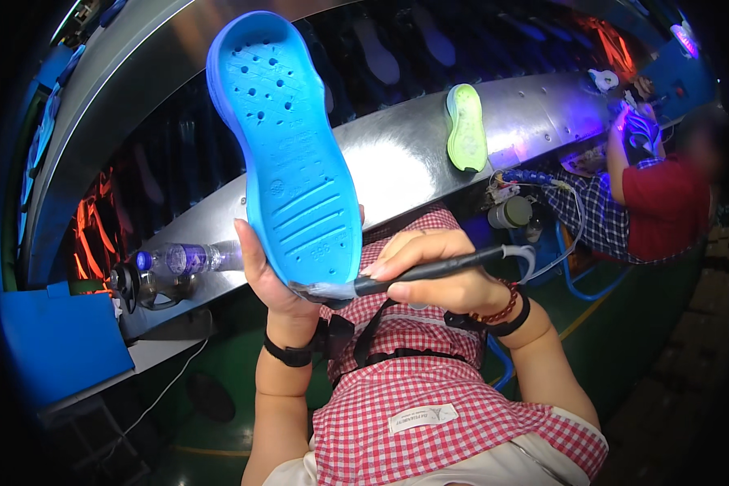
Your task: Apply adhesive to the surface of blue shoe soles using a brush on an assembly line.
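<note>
A blue shoe sole (304,174) fills the middle of the view, its holed and ribbed inner face toward me and its heel end toward the top. My left hand (269,275) grips the sole's lower edge, thumb on the left side and the other fingers mostly hidden behind it. Between the fingers of my right hand (441,271) is a black-handled glue brush (429,270) with a tube at its back end. The brush's tip (324,289) touches the rim at the sole's bottom end.
A yellow-green sole (466,130) lies on the metal ledge (389,174) beside a conveyor carrying several soles. Plastic bottles (190,259) lie at the left, near a blue box (65,340). A co-worker in a red shirt (664,202) sits at the right, handling a shoe part.
</note>
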Motion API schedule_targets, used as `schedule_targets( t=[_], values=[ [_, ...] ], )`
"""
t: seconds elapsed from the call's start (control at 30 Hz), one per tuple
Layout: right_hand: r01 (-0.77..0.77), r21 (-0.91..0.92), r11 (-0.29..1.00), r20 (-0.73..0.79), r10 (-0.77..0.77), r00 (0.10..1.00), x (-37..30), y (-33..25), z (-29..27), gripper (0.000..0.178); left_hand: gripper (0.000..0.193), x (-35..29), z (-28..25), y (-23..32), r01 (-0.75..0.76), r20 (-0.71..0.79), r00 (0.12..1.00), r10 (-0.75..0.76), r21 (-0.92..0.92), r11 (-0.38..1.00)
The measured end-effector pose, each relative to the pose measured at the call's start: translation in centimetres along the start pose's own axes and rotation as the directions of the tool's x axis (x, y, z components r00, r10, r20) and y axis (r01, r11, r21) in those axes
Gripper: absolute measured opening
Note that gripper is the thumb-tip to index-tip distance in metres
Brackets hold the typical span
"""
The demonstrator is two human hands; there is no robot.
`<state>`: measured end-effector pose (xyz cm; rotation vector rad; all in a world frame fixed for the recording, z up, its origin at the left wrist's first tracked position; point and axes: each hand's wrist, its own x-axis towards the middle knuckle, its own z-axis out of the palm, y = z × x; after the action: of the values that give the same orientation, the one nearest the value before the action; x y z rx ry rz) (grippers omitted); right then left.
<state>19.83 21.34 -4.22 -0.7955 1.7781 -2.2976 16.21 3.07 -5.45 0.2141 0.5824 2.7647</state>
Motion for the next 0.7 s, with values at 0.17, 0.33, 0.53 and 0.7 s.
schedule_targets(
  t=[0.17,0.33,0.53,0.7],
  values=[
    [0.060,-0.145,0.988,0.003,-0.060,0.998,1.2,-0.4,-0.4,0.020,0.068,1.1,0.3,0.2,-0.008,-0.023,1.000,0.006,-0.058,0.998],
    [0.042,-0.047,0.998,-0.040,-0.043,0.998,2.1,-1.3,-1.3,0.021,0.069,1.4,0.2,0.4,0.009,-0.040,0.999,-0.011,-0.043,0.999],
    [0.062,-0.201,0.978,0.103,-0.042,0.994,2.7,-1.8,-2.5,0.019,0.065,1.8,-1.3,1.6,0.007,-0.188,0.982,0.035,0.218,0.976],
    [0.213,-0.290,0.933,0.218,-0.152,0.964,1.7,-1.5,-1.5,0.015,0.067,2.2,-1.6,2.2,0.121,-0.172,0.981,-0.091,0.170,0.978]
  ],
)
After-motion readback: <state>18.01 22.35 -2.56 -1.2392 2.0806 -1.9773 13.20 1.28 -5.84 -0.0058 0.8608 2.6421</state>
